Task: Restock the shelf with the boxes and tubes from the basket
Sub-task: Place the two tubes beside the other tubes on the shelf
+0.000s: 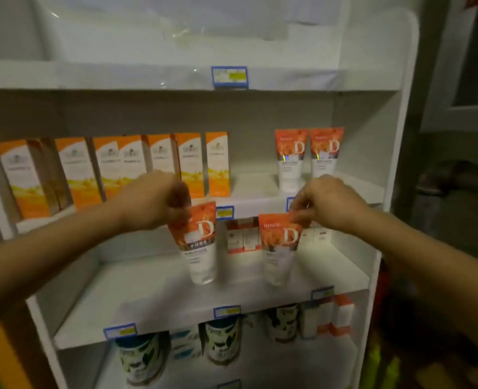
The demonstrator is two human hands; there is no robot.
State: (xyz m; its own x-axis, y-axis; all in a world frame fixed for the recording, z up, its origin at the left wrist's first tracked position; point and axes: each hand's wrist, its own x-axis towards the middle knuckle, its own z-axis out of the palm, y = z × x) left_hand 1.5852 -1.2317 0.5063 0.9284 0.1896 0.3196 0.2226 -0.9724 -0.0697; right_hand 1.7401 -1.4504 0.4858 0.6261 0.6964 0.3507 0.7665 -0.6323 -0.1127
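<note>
Left hand (153, 202): fingers curled round the crimped top of the left tube (200, 248). Right hand (329, 204): fingertips pinch the crimp of the right tube (280, 248). Both tubes hang cap down, labels outward, the right one tilted slightly. Their caps are low over the lower board (153, 293). Whether either cap touches it cannot be told. The basket is not in view.

Assessment of the step: placing two tubes. Matching stock, the shelved tubes (291, 158), stands cap down at the right end of the upper board (257, 189), with a bare gap between it and the orange boxes (120, 169). That gap looks the proper destination.

- A tube held by its crimp will swing, so it should be steadied before it is set down.
- Each should be seated flat on its cap, label forward, just beside the standing pair.
- Release should wait until the tube stands by itself.
- The right hand is close under the standing pair, so the approach should come from the gap side to avoid toppling them.

Surface: the shelf (398, 136) is white and its boards are smooth. Blue price tags (225, 213) are fixed to the board edges. Small boxes (243, 237) stand at the back of the lower board. Cans (222, 341) and further cartons occupy the level below. Clear film (181, 35) lies on the top level.

Room: dim. To the right of the unit there is a grey frame (457, 108) and dark, indistinct clutter beneath it.
</note>
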